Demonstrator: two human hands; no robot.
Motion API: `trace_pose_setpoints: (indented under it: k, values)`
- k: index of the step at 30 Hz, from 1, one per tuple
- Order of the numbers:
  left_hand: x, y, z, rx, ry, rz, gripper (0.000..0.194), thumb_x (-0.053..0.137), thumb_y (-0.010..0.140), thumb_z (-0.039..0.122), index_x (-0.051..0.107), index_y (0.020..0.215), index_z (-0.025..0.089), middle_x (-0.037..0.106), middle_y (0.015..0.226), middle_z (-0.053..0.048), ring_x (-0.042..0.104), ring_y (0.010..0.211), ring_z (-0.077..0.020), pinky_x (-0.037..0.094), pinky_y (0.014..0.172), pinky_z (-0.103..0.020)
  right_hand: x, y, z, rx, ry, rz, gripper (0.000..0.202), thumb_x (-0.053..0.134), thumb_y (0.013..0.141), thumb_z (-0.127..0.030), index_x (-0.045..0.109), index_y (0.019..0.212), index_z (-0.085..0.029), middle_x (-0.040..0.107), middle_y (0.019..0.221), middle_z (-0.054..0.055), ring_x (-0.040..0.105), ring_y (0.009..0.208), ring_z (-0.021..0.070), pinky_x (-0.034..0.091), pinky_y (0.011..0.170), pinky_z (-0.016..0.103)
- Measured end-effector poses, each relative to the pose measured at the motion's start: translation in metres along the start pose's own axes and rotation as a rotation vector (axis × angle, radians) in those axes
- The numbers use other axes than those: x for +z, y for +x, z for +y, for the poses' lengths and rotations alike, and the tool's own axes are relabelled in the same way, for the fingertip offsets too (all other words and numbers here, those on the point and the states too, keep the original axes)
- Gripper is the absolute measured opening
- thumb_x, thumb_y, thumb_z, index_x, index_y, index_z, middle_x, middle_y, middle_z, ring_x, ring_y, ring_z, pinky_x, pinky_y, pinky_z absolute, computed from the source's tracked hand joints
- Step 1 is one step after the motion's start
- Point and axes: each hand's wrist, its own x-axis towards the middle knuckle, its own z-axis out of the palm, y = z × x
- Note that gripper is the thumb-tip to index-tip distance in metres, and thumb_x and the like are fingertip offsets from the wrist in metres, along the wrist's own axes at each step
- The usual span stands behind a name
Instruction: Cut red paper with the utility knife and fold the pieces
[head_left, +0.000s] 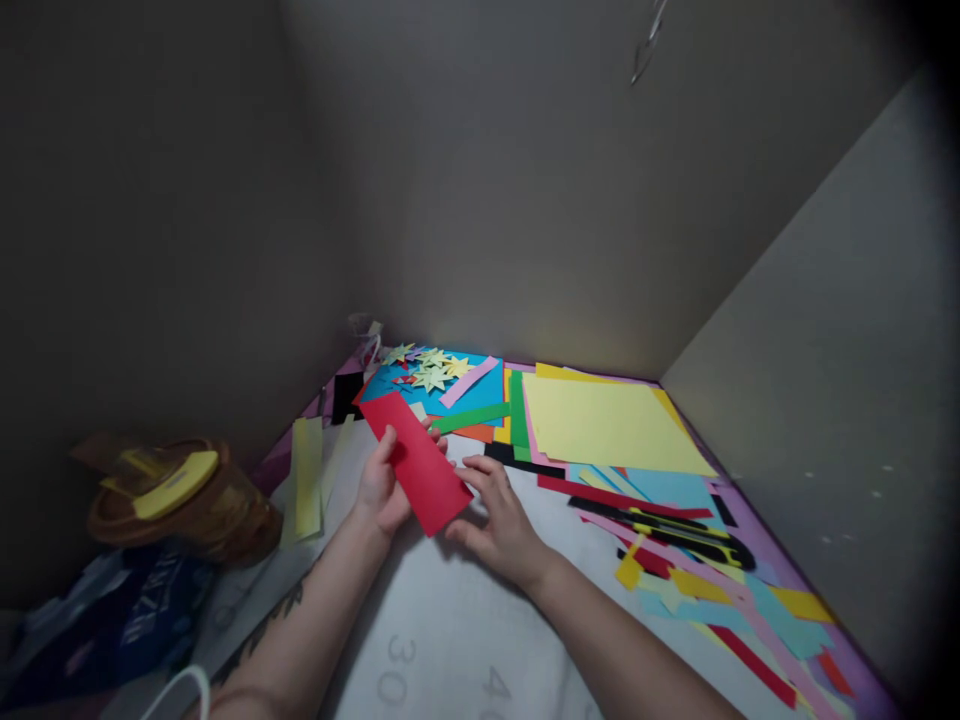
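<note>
A plain red rectangle of paper (420,462) is held at a slant above the white sheet. My left hand (381,484) is closed on its left edge, thumb on top and fingers behind. Beside the paper's lower right corner is my right hand (499,522), its thumb and fingers apart and curved around that corner. Its fingertips are at the edge; whether they touch cannot be made out. Just beyond the hands lie a green paper strip (480,417) and a blue sheet (390,378) with several folded paper stars (433,377) on it.
Yellow sheets (615,420) are stacked at the back right. A black and yellow box cutter (705,540) lies among paper strips and scraps (739,600) on the right. At the left are a brown basket (247,520), a dark blue packet (142,620) and pale yellow strips (306,480). Grey walls (487,200) rise behind.
</note>
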Motion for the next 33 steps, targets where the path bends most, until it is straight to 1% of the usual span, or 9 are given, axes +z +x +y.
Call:
trace_pose_setpoints:
  k: [3,8,12,16,19,22,26,30,33]
  values:
    - [0.000,0.000,0.000,-0.053,0.007,-0.012,0.047,0.047,0.087,0.046,0.053,0.119,0.012,0.068,0.095,-0.011,0.065,0.089,-0.0233,0.050,0.084,-0.040,-0.002,0.001,-0.002,-0.013,-0.012,0.016,0.057,0.065,0.077,-0.028,0.041,0.128,-0.027,0.040,0.125,0.012,0.045,0.117,0.0264,0.042,0.097,0.044]
    - [0.002,-0.002,0.001,-0.032,-0.007,0.009,0.046,0.041,0.090,0.047,0.054,0.115,0.011,0.069,0.092,-0.012,0.065,0.086,-0.0223,0.051,0.081,-0.038,-0.005,0.000,-0.006,-0.141,-0.033,0.003,0.058,0.069,0.074,-0.037,0.044,0.126,-0.029,0.038,0.128,0.011,0.043,0.118,0.0287,0.041,0.096,0.046]
    - [0.001,-0.002,0.000,-0.052,0.030,-0.030,0.047,0.045,0.088,0.048,0.055,0.115,0.011,0.068,0.094,-0.012,0.065,0.088,-0.0223,0.050,0.083,-0.037,-0.004,-0.001,-0.006,-0.107,-0.075,0.029,0.051,0.063,0.079,-0.034,0.045,0.126,-0.029,0.041,0.127,0.011,0.044,0.116,0.0275,0.042,0.095,0.046]
    - [-0.001,0.000,-0.001,-0.052,0.028,-0.016,0.047,0.046,0.087,0.048,0.054,0.116,0.012,0.068,0.094,-0.011,0.065,0.088,-0.0222,0.050,0.083,-0.038,-0.004,-0.001,-0.006,-0.116,-0.072,0.038,0.056,0.067,0.076,-0.038,0.046,0.126,-0.028,0.043,0.126,0.011,0.045,0.116,0.0282,0.043,0.095,0.046]
    - [-0.001,0.002,0.001,0.026,0.004,0.054,0.047,0.045,0.088,0.047,0.055,0.115,0.011,0.068,0.092,-0.011,0.066,0.085,-0.0218,0.052,0.081,-0.039,-0.004,-0.001,-0.006,-0.093,-0.106,0.082,0.044,0.063,0.081,-0.034,0.050,0.122,-0.026,0.050,0.118,0.011,0.049,0.109,0.0269,0.044,0.092,0.045]
    - [0.000,0.003,0.000,0.097,-0.001,0.082,0.045,0.046,0.088,0.046,0.056,0.114,0.011,0.068,0.092,-0.011,0.066,0.083,-0.0217,0.052,0.081,-0.041,-0.003,0.002,-0.005,-0.029,-0.084,0.127,0.028,0.055,0.086,-0.026,0.054,0.114,-0.024,0.058,0.105,0.009,0.053,0.100,0.0240,0.046,0.087,0.043]
    - [0.003,0.002,-0.003,0.053,-0.010,0.078,0.042,0.045,0.089,0.044,0.057,0.112,0.011,0.068,0.091,-0.012,0.066,0.086,-0.0227,0.052,0.082,-0.043,-0.002,0.005,-0.005,0.000,-0.014,0.121,0.017,0.050,0.088,-0.020,0.058,0.103,-0.024,0.062,0.093,0.007,0.055,0.090,0.0209,0.048,0.080,0.038]
    - [0.002,0.002,-0.002,0.033,-0.034,0.063,0.041,0.045,0.089,0.043,0.057,0.111,0.010,0.068,0.091,-0.012,0.063,0.096,-0.0249,0.051,0.085,-0.043,-0.006,0.005,-0.005,-0.097,-0.014,0.064,0.020,0.053,0.087,-0.022,0.059,0.106,-0.024,0.061,0.093,0.007,0.055,0.090,0.0213,0.049,0.078,0.038]
    - [0.001,0.001,-0.001,-0.008,-0.026,0.047,0.043,0.045,0.089,0.044,0.056,0.112,0.010,0.068,0.092,-0.011,0.064,0.094,-0.0241,0.050,0.085,-0.042,-0.014,0.004,-0.002,-0.193,-0.081,0.036,0.035,0.060,0.082,-0.026,0.054,0.116,-0.023,0.055,0.102,0.010,0.053,0.097,0.0231,0.049,0.082,0.040]
